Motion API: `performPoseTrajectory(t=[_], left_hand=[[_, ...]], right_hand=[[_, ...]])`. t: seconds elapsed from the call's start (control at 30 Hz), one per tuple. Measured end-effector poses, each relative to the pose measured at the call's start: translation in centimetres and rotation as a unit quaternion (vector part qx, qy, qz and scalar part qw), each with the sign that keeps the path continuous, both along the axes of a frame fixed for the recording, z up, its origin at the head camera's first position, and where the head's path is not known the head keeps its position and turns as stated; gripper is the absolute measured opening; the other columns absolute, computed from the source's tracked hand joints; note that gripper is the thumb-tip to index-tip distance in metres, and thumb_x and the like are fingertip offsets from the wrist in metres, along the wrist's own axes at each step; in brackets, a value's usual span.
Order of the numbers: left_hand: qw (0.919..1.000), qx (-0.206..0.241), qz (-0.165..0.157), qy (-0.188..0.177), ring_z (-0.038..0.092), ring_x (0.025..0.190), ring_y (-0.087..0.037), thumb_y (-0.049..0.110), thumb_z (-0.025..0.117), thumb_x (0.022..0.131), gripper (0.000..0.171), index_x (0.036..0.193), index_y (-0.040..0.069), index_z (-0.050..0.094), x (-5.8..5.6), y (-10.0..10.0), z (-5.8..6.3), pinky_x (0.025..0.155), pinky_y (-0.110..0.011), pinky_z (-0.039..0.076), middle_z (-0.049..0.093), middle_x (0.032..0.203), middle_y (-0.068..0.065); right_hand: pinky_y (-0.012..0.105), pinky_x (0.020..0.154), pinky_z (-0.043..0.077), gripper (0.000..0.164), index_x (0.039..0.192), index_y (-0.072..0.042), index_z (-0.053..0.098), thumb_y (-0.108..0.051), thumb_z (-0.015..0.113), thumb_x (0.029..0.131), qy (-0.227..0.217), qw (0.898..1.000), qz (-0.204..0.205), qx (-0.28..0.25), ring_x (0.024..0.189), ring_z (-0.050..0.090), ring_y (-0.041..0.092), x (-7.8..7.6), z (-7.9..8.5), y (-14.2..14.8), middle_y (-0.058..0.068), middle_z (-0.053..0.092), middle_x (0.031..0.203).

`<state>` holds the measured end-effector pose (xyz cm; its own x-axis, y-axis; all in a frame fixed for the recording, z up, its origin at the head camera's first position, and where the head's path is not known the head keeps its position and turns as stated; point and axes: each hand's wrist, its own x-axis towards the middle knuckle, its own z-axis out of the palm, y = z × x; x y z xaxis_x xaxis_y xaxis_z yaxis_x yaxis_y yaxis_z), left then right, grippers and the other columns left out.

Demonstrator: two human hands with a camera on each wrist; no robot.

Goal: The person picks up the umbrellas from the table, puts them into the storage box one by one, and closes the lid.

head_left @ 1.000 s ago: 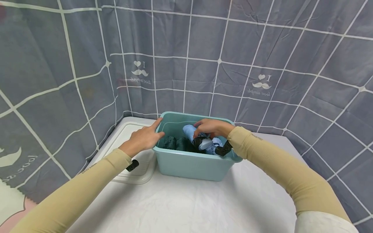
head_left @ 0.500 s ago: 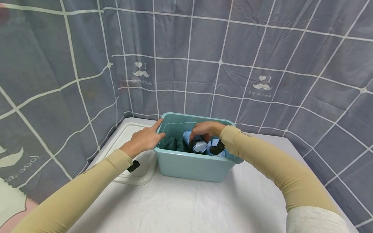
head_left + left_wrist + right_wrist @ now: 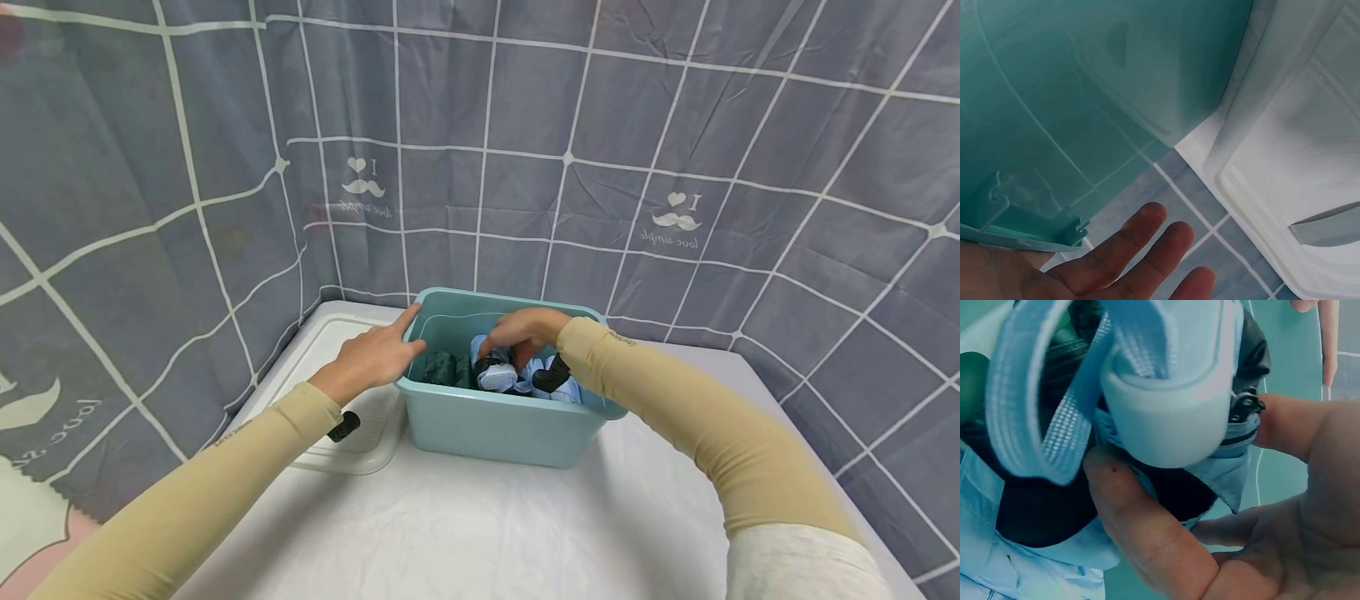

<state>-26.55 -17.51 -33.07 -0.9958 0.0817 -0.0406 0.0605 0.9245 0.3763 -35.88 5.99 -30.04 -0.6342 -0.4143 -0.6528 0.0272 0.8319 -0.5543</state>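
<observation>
A teal plastic bin [image 3: 487, 429] stands on the white table with folded umbrellas inside. My right hand [image 3: 521, 327] reaches into it and grips a light blue folded umbrella [image 3: 497, 378]. In the right wrist view, the pale rounded handle [image 3: 1166, 422] and looped wrist strap [image 3: 1016, 419] of this umbrella face the camera, with fingers and thumb around its body. Dark green folded umbrellas [image 3: 440, 367] lie at its left, and more light blue fabric [image 3: 567, 391] at its right. My left hand [image 3: 375, 354] rests on the bin's left rim, fingers extended in the left wrist view.
A white lid [image 3: 318, 343] lies on the table to the left of the bin, partly under my left forearm. Behind stands a grey curtain [image 3: 517, 200] with white grid lines, close to the bin's back side.
My right hand has moved left and lower into the bin, bringing the light blue umbrella down beside the dark green ones. The left hand has stayed on the rim.
</observation>
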Motion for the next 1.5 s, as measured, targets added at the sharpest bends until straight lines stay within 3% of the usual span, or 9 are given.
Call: performPoseTrajectory(t=[0.13, 0.23, 0.37, 0.47, 0.53, 0.6, 0.77, 1.23, 1.5], left_hand=[[1.0000, 0.003, 0.000, -0.001, 0.065, 0.088, -0.032, 0.053, 0.035, 0.100, 0.072, 0.163, 0.034, 0.007, -0.1, 0.1, 0.0, 0.065, -0.046, 0.045, 0.063, 0.133, -0.020], [1.0000, 0.001, 0.001, 0.003, 0.065, 0.094, -0.034, 0.053, 0.035, 0.099, 0.072, 0.163, 0.035, 0.008, -0.1, 0.1, 0.0, 0.067, -0.047, 0.046, 0.060, 0.137, -0.020], [1.0000, 0.000, 0.001, 0.004, 0.065, 0.100, -0.036, 0.053, 0.035, 0.099, 0.072, 0.163, 0.034, 0.008, -0.1, 0.2, 0.0, 0.069, -0.049, 0.046, 0.058, 0.140, -0.021], [1.0000, 0.000, 0.000, 0.001, 0.065, 0.099, -0.035, 0.053, 0.035, 0.099, 0.073, 0.164, 0.034, 0.007, -0.1, 0.3, 0.0, 0.068, -0.049, 0.046, 0.058, 0.140, -0.021], [1.0000, -0.002, 0.001, 0.000, 0.065, 0.099, -0.035, 0.054, 0.035, 0.099, 0.073, 0.163, 0.034, 0.007, -0.1, 0.3, 0.0, 0.068, -0.048, 0.046, 0.059, 0.139, -0.021], [1.0000, -0.002, 0.001, 0.000, 0.065, 0.098, -0.035, 0.054, 0.035, 0.099, 0.073, 0.163, 0.035, 0.007, -0.1, 0.3, 0.1, 0.068, -0.048, 0.046, 0.059, 0.138, -0.020], [1.0000, 0.001, 0.000, 0.000, 0.065, 0.097, -0.035, 0.054, 0.034, 0.099, 0.073, 0.163, 0.034, 0.006, 0.0, 0.1, 0.1, 0.066, -0.046, 0.045, 0.059, 0.139, -0.022], [1.0000, 0.003, -0.004, -0.006, 0.065, 0.104, -0.038, 0.053, 0.034, 0.100, 0.073, 0.163, 0.034, 0.003, 0.1, -0.2, 0.0, 0.069, -0.048, 0.047, 0.055, 0.144, -0.022], [1.0000, 0.003, -0.003, -0.003, 0.065, 0.103, -0.038, 0.053, 0.034, 0.100, 0.073, 0.163, 0.034, 0.003, 0.1, -0.1, 0.0, 0.068, -0.048, 0.046, 0.056, 0.143, -0.022]], right_hand=[[0.038, 0.091, 0.056, 0.078, 0.161, -0.003, 0.015, -0.024, 0.060, 0.101, -0.001, 1.000, 0.013, 0.006, 0.125, 0.059, 0.035, 0.1, 0.1, -0.1, 0.020, 0.021, 0.165], [0.040, 0.097, 0.053, 0.062, 0.156, 0.005, 0.027, -0.016, 0.055, 0.104, -0.002, 1.000, 0.030, 0.003, 0.112, 0.068, 0.031, 0.3, 0.3, -0.1, 0.025, 0.038, 0.155], [0.044, 0.102, 0.050, 0.044, 0.142, 0.011, 0.045, -0.010, 0.053, 0.104, 0.014, 0.998, 0.060, 0.009, 0.089, 0.073, 0.023, 0.5, 0.5, 0.0, 0.018, 0.063, 0.112], [0.043, 0.100, 0.052, 0.041, 0.137, 0.011, 0.048, -0.010, 0.054, 0.103, 0.021, 0.997, 0.068, 0.009, 0.083, 0.072, 0.021, 0.5, 0.6, 0.2, 0.009, 0.057, 0.086], [0.041, 0.095, 0.054, 0.048, 0.143, 0.012, 0.041, -0.011, 0.054, 0.103, 0.024, 0.997, 0.072, 0.008, 0.087, 0.072, 0.024, 0.6, 0.7, 0.3, 0.011, 0.058, 0.092], [0.040, 0.092, 0.056, 0.059, 0.153, 0.009, 0.029, -0.012, 0.054, 0.103, 0.026, 0.997, 0.067, 0.003, 0.097, 0.071, 0.029, 0.8, 0.9, 0.6, 0.017, 0.062, 0.116], [0.041, 0.093, 0.056, 0.070, 0.160, 0.001, 0.017, -0.015, 0.054, 0.104, 0.041, 0.996, 0.075, 0.004, 0.122, 0.061, 0.036, 1.4, 1.5, 1.4, 0.020, 0.039, 0.157], [0.041, 0.096, 0.053, 0.069, 0.159, -0.009, 0.032, -0.032, 0.061, 0.100, 0.134, 0.987, 0.084, -0.013, 0.132, 0.054, 0.034, 2.8, 2.4, 5.1, 0.013, 0.052, 0.148], [0.045, 0.098, 0.050, 0.064, 0.156, -0.013, 0.039, -0.033, 0.062, 0.099, 0.207, 0.976, 0.050, -0.037, 0.114, 0.061, 0.027, 4.2, 3.2, 7.9, 0.018, 0.048, 0.147]])
